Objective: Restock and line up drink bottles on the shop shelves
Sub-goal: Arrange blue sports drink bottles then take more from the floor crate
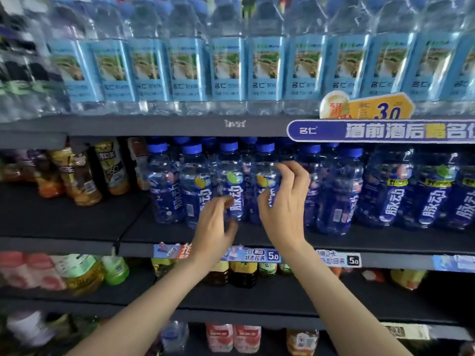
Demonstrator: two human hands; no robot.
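Two bare forearms are stretched up to the middle shelf (pixel 257 237). A blue-labelled drink bottle (pixel 235 183) near the shelf's front edge is pinched low down by the left hand (pixel 214 227); its neighbour (pixel 266 176) is gripped by the right hand's (pixel 284 201) curled fingers.

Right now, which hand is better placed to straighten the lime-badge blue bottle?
Left. The left hand already touches the lime-badge blue bottle at its lower label; the right hand curls around the neighbouring yellow-badge bottle.
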